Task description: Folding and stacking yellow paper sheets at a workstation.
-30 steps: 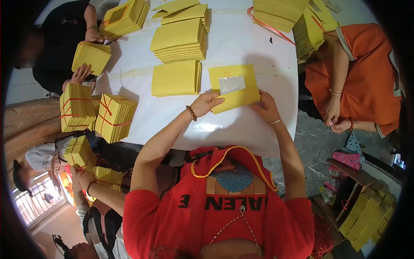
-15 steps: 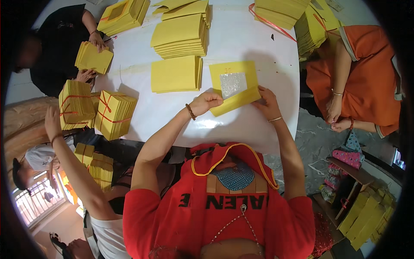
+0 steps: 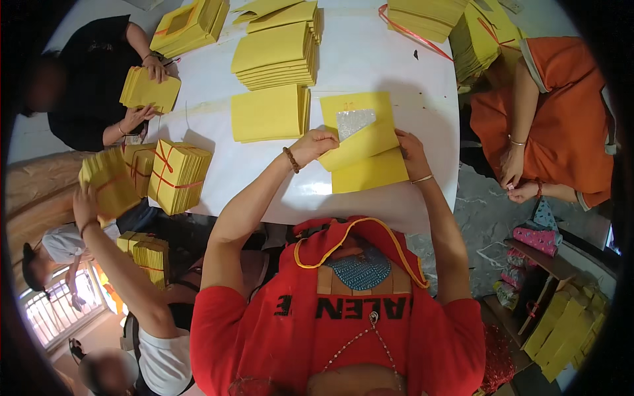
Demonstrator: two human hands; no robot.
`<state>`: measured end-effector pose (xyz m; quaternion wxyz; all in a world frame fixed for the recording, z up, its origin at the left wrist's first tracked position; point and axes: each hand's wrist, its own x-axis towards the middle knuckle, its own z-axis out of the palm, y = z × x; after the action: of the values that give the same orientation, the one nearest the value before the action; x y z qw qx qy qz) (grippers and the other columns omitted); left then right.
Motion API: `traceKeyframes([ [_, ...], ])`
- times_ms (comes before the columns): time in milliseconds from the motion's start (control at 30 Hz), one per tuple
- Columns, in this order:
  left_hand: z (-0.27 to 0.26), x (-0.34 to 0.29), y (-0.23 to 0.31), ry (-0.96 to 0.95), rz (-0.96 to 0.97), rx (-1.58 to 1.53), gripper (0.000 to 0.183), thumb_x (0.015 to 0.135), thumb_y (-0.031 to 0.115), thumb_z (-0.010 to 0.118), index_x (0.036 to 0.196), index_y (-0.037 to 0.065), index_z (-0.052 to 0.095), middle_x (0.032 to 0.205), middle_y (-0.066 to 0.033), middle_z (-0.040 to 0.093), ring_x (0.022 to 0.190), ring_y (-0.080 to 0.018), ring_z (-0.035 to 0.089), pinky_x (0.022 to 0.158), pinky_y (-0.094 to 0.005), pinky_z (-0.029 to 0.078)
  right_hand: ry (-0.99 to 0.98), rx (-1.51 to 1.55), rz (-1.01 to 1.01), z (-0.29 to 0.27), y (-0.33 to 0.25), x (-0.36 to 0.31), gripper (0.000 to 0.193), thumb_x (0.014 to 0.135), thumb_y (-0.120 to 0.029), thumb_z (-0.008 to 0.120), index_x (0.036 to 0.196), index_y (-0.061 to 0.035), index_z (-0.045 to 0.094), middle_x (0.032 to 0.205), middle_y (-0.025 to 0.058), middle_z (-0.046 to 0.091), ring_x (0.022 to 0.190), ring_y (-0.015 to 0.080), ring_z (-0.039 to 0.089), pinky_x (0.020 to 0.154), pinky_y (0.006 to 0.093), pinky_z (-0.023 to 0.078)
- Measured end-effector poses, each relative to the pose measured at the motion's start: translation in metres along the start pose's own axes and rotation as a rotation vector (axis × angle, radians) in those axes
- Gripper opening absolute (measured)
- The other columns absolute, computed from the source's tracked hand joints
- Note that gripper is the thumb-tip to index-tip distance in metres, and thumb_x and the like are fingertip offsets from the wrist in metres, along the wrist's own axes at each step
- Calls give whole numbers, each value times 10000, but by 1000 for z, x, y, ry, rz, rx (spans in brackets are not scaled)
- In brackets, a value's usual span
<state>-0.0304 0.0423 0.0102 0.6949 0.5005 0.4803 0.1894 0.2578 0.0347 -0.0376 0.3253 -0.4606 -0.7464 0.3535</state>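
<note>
In front of me on the white table lies a yellow paper sheet [image 3: 370, 142] bearing a shiny silver patch [image 3: 354, 123] near its upper part. A fold of the yellow paper slants over the lower part of the patch, and a flat yellow flap extends below toward me. At the left edge, my left hand [image 3: 317, 146] pinches the folded paper with its fingers closed. My right hand [image 3: 413, 155] grips the right edge, its fingertips partly hidden by the paper. Just to the left sits a low stack of folded yellow paper [image 3: 269, 113].
A taller yellow stack [image 3: 274, 56] stands farther back. Tied bundles [image 3: 177, 177] stand at the table's left edge, where a co-worker's hand [image 3: 86, 208] grips another bundle. A person in black handles yellow paper [image 3: 150, 89]. An orange-clad person [image 3: 541, 132] sits at right.
The fold has come up over the lower part of the silver patch, and a flap now shows below it. At left, a co-worker has pulled a tied bundle off the table's edge.
</note>
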Motion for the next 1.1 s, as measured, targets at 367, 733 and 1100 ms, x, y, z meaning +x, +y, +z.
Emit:
traceKeyframes([
  [367, 0, -2, 3, -56, -83, -33, 186, 836, 186, 538, 834, 23, 628, 676, 0, 575, 600, -66, 514, 528, -215, 396, 72, -37, -35, 3, -4, -1, 284, 714, -153, 643, 992, -100, 618, 1024, 95, 625, 1083, 288, 524, 937, 402, 339],
  [733, 30, -35, -14, 296, 683, 935, 645, 663, -78, 509, 1290, 14, 389, 1293, -140, 441, 1199, -343, 400, 982, -412, 334, 100, 37, -144, 7, 11, -12, 136, 692, -48, 634, 805, -98, 577, 952, 61, 652, 1030, 321, 552, 894, 400, 394],
  [1100, 38, -58, -44, 168, 681, 984, 386, 682, 27, 548, 1061, 83, 592, 1212, -61, 520, 1147, -256, 421, 934, -384, 322, -55, -343, -124, 2, -61, -77, 178, 683, -27, 577, 833, -122, 574, 988, 35, 631, 1047, 272, 536, 974, 408, 312],
])
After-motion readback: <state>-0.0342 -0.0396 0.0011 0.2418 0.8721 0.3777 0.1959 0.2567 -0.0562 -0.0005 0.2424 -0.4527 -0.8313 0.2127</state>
